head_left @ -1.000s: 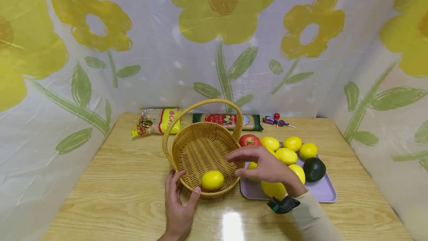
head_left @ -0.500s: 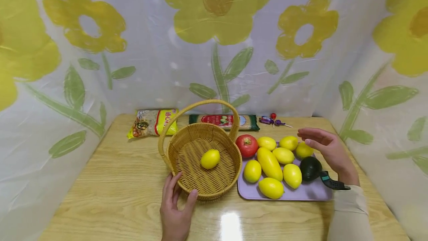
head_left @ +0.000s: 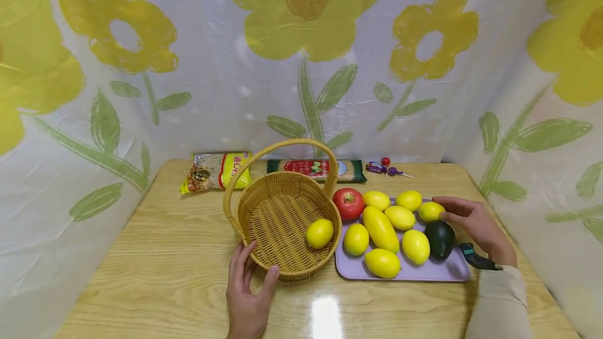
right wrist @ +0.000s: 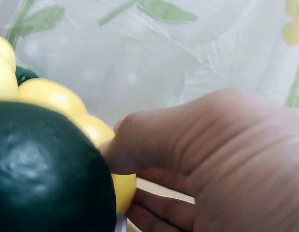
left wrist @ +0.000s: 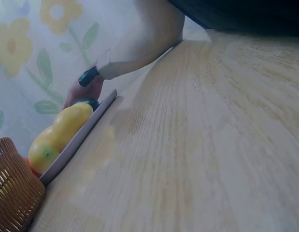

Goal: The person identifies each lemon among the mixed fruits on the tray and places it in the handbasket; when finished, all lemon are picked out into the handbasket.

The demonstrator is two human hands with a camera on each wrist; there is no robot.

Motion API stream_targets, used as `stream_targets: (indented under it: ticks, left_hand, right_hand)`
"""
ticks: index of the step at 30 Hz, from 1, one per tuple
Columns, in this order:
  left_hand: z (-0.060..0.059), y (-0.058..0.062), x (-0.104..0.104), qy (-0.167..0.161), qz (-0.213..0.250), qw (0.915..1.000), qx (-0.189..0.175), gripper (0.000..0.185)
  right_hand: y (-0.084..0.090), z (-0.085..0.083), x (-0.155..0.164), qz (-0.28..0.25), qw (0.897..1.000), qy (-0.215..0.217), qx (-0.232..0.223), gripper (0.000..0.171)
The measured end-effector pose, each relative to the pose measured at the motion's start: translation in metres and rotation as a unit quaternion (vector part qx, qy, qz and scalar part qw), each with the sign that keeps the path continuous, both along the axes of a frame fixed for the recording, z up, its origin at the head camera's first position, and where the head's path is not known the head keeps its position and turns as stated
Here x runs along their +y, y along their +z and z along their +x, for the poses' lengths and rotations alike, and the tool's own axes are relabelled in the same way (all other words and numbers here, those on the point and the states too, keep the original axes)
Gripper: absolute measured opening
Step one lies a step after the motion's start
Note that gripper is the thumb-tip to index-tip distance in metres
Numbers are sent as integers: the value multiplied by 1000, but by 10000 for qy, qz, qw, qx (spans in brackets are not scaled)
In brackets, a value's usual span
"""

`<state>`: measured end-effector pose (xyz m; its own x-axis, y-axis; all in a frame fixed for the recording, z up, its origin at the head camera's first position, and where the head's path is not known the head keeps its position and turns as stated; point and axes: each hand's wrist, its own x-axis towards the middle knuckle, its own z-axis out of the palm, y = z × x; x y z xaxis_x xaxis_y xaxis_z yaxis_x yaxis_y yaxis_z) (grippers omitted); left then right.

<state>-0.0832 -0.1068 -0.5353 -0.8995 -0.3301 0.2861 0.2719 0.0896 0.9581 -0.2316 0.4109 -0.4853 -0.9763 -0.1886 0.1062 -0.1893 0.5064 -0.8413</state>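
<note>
A woven basket (head_left: pixel 282 213) with an arched handle stands mid-table, and one lemon (head_left: pixel 319 233) lies against its right inner wall. My left hand (head_left: pixel 252 271) lies flat on the table, its straight fingers and thumb braced against the basket's near rim. A lilac tray (head_left: pixel 414 272) to the right holds several lemons, a red tomato (head_left: pixel 348 203) and a dark avocado (head_left: pixel 440 239). My right hand (head_left: pixel 445 211) pinches the far-right lemon (head_left: pixel 431 211) between thumb and fingers. In the right wrist view its fingers (right wrist: pixel 188 140) press that lemon (right wrist: pixel 122 186) beside the avocado (right wrist: pixel 43 174).
At the back edge lie a yellow snack bag (head_left: pixel 214 171), a green noodle packet (head_left: pixel 320 170) and wrapped sweets (head_left: pixel 386 170). Flowered plastic sheeting walls in the table on three sides. The left wrist view shows bare wood in front of the tray edge (left wrist: pixel 79 140).
My right hand left the basket, swung to the tray's far right and came down on the end lemon. The lemon in the basket rolled to its right side. My left hand stayed.
</note>
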Motion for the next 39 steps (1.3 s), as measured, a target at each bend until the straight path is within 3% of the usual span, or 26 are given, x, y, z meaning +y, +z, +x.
stream_targets:
  ticks: [14,20,25,28,32,36,39]
  left_hand:
    - [-2,-1,-1,38,-150,9999,58,68]
    - [-1,-1,-2,55,-136,9998,97,67]
    - [-1,-2,-2,45,-178,9998,80,67]
    - [-1,-2,-3,62,-233,9997,80,67]
    - [-1,-1,-3,61,-236,9997,56,67]
    - [-1,-1,-3,43,-210,9998,-30,66]
    - [0,0,-3,25,-199,9998,-91,65]
  right_hand:
    - [10,-6,-9,1261,9920,-26,-30,50]
    - [20,-4,-13,1519,9878,-200,280,45]
    - [41,2,-25,1212,9904,-140,656,43]
    - [56,5,-45,838,9937,231,706,41]
    - [69,3,-86,137,9918,1154,541,40]
    - [69,3,-139,-456,9742,2194,276,43]
    - [65,8,-180,-579,9564,2858,184,43]
